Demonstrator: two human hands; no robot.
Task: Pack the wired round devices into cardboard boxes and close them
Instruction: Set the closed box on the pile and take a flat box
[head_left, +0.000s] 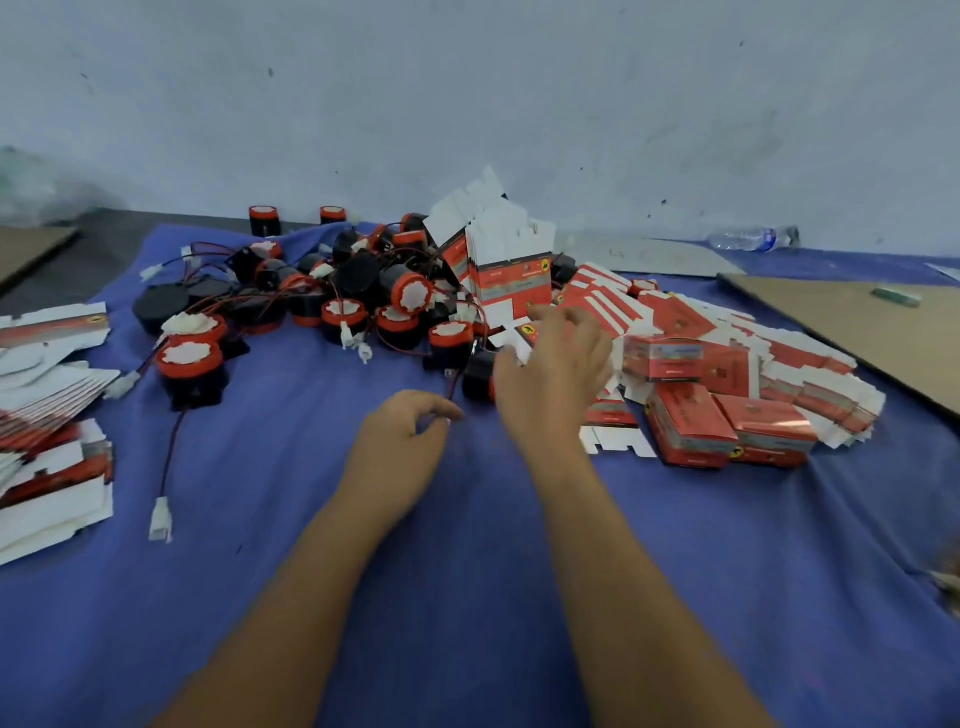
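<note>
r hand (553, 364) fingers on flat box (519, 338)

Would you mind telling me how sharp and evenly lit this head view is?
Head view: lighting is soft and even, no glare; the right hand is motion-blurred over the flat red cartons; the left hand is sharper; wide-angle distortion bends the blue cloth's far edge.

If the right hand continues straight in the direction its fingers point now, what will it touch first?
Most likely the flat red-and-white cardboard box blank just at the fingertips of the right hand; behind it stands the upright bundle of blanks. Motion blur hides whether they already touch.
</note>
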